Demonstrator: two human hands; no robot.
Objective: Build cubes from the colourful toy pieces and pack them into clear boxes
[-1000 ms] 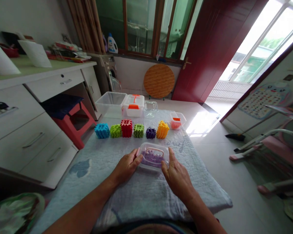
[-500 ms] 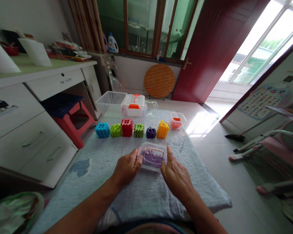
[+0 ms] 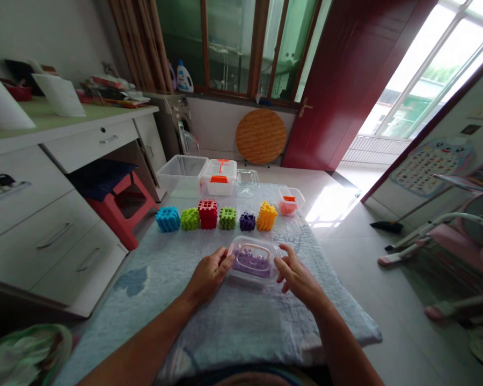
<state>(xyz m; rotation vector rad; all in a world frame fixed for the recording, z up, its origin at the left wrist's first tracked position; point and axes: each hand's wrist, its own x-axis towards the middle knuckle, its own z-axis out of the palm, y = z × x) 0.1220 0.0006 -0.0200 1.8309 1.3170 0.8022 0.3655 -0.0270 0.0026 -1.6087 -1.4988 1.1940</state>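
Note:
A small clear plastic box with a lid rests on the cloth in front of me. Purple pieces show through its lid, and a pale pink handle loop lies on top. At the box's left end, my left hand is closed around the edge, thumb on the rim. My right hand is at the right end, its thumb against the lid's corner and its index finger raised apart. Beyond the box stand block stacks: blue, green, red, another green, dark purple and yellow.
Behind the stacks are an open clear bin, a lidded box with orange latches, a clear lid and a small container with orange-red contents. A pink stool stands left of the cloth-covered table.
My right hand has shifted slightly right and its fingers have moved from the lid's top to the right edge. The left hand keeps its grip, and the view has tilted a little.

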